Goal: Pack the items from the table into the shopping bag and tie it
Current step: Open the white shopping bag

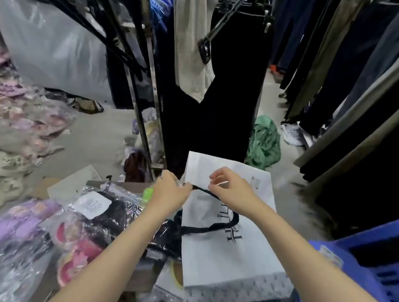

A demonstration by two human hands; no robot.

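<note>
Shopping bag (pixel 229 258) down flat at near right of the cluttered surface, white, black lettering across its face, grey patterned band along the near edge. Sitting between plastic-wrapped packets on the left and a blue crate (pixel 376 272) on the right. Black handle (pixel 210 228) looping loose over the bag's face, one stretch lifted and drawn taut at the far end.

Left hand (pixel 170 193) right there on that stretch, thumb and fingers pinched tight on the strap's left tip. Right hand (pixel 234 193) just beside it, fingers curled down on the same strap, strap disappearing under the palm; cannot tell the exact pinch point. Both hands over the bag's far half, close together, not touching.

Out to the left now: black garment packet (pixel 114 215) with a white label, touching the bag's left edge. Pink packet (pixel 79 251) nearer, purple packet (pixel 15 228) further left again. Small bright green object (pixel 148 192) just behind the left wrist, too blurred to identify.

Beyond the bag, dark trousers (pixel 234 81) hanging on a rack, green cloth (pixel 265 145) crumpled on the floor to their right. Stacks of wrapped goods (pixel 14 118) piled at far left.
</note>
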